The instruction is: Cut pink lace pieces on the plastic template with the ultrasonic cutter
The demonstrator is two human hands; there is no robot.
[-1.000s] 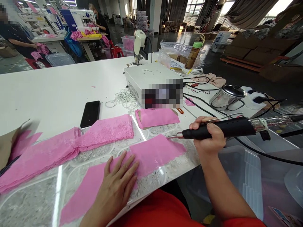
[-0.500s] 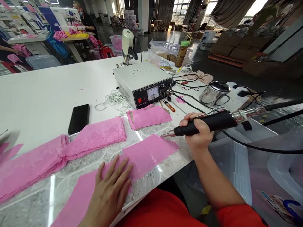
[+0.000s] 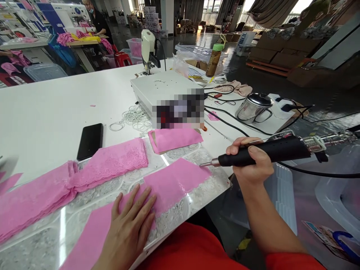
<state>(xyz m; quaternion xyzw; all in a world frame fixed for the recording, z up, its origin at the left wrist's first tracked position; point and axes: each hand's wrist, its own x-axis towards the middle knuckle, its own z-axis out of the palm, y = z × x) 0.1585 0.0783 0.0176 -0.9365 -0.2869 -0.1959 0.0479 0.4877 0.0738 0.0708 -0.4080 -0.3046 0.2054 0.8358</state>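
The right hand point(image 3: 253, 165) has its grip closed round a black-handled tool point(image 3: 281, 150), whose long axis runs from the metal tip point(image 3: 209, 163) on the left to a cable end on the far right, rising slightly that way. The pink cloth point(image 3: 171, 182) lies to the left of this grip, near the counter's point(image 3: 50, 108) front right corner; its long axis slants from that corner back toward the person, down to the left. The tip is at the cloth's slanted right edge, though whether it touches cannot be told. The right hand is nearer this end; the left hand point(image 3: 131, 219) holds nothing in its grip and lies flat on the cloth's middle, fingers a little apart. Beyond the cloth, to the left, are lace-edged pink stacks point(image 3: 119, 161) with a phone point(image 3: 90, 140) just behind, and straight back a smaller pink pile point(image 3: 178, 139) in front of a metal-cased box point(image 3: 165, 88). Toward the counter's right edge stand a lidded clear mug point(image 3: 251, 109), contents unclear, and a green-capped bottle point(image 3: 214, 62) with something brown inside. Past the far edge, a clear bin point(image 3: 135, 47) holds pink material.
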